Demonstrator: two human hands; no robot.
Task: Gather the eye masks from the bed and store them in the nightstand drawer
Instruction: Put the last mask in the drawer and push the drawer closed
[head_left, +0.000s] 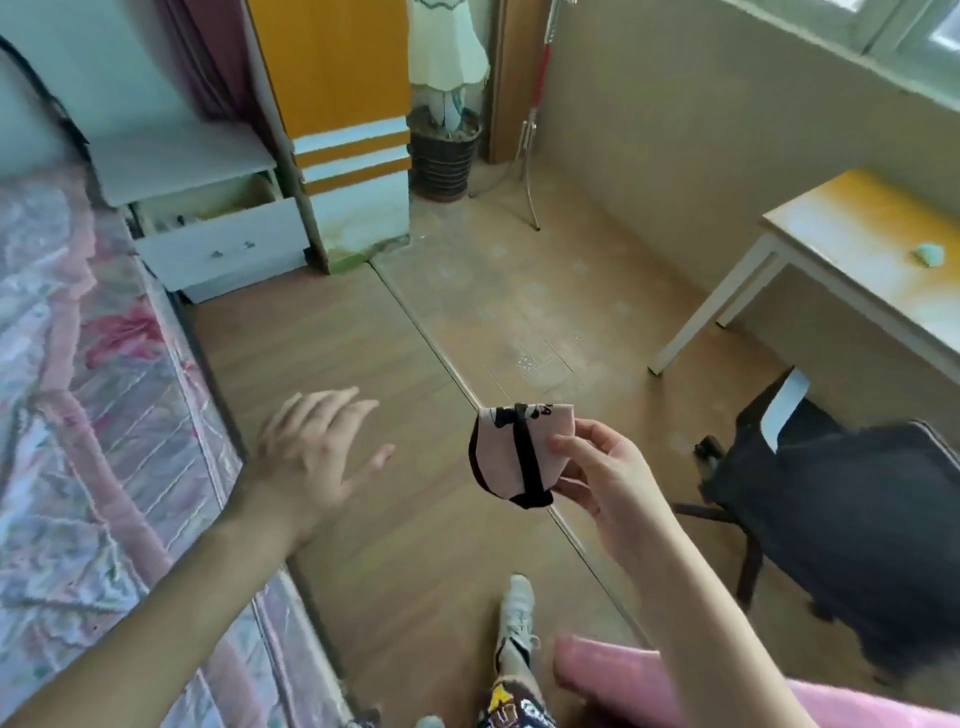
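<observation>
My right hand (608, 483) holds a folded pink eye mask (511, 452) with black trim and a black strap, pinched between thumb and fingers over the floor. To its left, my left hand (317, 447) hovers with fingers spread and nothing in it, just off the edge of the bed (78, 415). The bed, under a pink floral cover, runs along the left side. At the far left stands the white nightstand (171, 156) with its drawer (223, 244) pulled out; some small items lie inside, too blurred to name.
An orange and white cabinet (348, 130) stands right of the nightstand, with a dark basket (444, 156) beyond it. A desk (857, 249) and a black office chair (841, 509) fill the right side. My foot in a white shoe (514, 613) rests on the wooden floor.
</observation>
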